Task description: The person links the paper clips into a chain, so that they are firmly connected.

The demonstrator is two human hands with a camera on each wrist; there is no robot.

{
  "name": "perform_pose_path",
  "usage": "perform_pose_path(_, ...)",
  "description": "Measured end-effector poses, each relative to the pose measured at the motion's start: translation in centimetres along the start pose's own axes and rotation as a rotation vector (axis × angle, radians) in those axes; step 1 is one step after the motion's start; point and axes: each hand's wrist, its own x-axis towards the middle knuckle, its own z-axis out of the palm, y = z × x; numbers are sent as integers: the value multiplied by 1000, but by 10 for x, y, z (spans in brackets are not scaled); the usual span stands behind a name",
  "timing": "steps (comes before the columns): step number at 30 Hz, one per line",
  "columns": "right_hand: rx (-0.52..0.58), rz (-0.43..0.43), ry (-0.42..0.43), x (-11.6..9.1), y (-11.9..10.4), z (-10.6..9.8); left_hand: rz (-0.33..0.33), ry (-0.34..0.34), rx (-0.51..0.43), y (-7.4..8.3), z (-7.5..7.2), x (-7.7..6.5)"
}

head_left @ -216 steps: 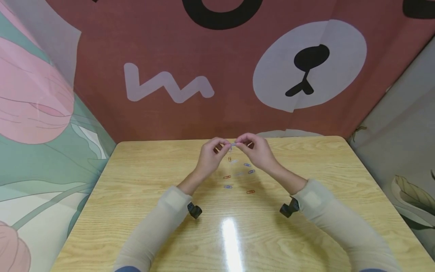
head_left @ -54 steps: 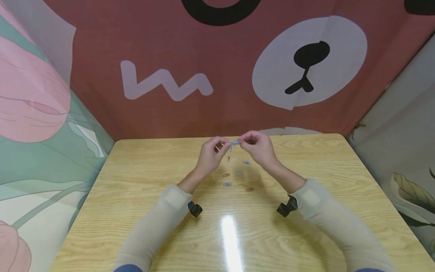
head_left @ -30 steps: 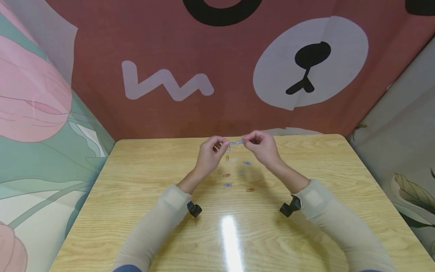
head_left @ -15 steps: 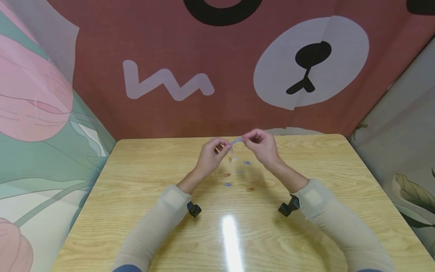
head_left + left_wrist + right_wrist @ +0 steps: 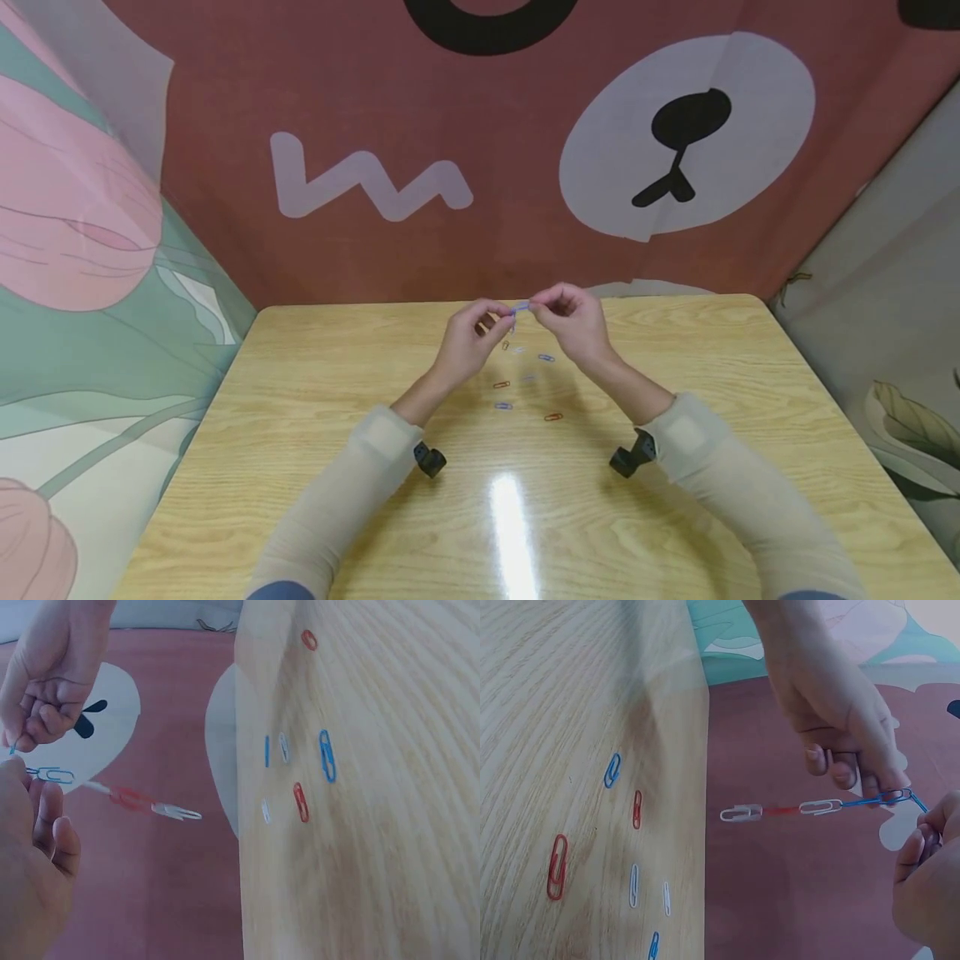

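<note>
High over the table's far edge, my left hand pinches a blue paper clip between thumb and fingertips. From that clip hangs a chain: a white clip, a red clip and a white clip at the end. My right hand, close beside the left, pinches another blue paper clip whose end meets the left hand's blue clip at the fingertips. In the left wrist view the chain's lower red clip looks blurred. My fingers hide part of both blue clips.
Loose paper clips lie on the wooden table below my hands: blue clips, red clips and white clips. A brown cloth wall with a printed animal face stands right behind the table's far edge.
A blue clip that lay on the table at right 7.2 s ago is gone from there. My right hand drew slightly away with its blue clip, then came back closer to the left.
</note>
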Motion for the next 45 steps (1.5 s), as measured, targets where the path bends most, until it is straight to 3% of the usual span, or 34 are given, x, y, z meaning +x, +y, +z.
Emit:
perform_pose_path(12, 10, -47, -45, -2, 4, -1, 21, 66, -60, 5, 0, 4)
perform_pose_path(24, -126, -9, -126, -4, 8, -7, -22, 80, -79, 4, -4, 3)
perform_pose_path(33, -304, 107, -106, -11, 13, -21, -8, 102, -56, 2, -7, 3)
perform_pose_path(39, -357, 217, -92, -17, 45, -37, 3, 107, -61, 2, -8, 3)
perform_pose_path(45, -399, 302, -89, -27, 62, -48, -6, 116, -59, 3, -8, 3)
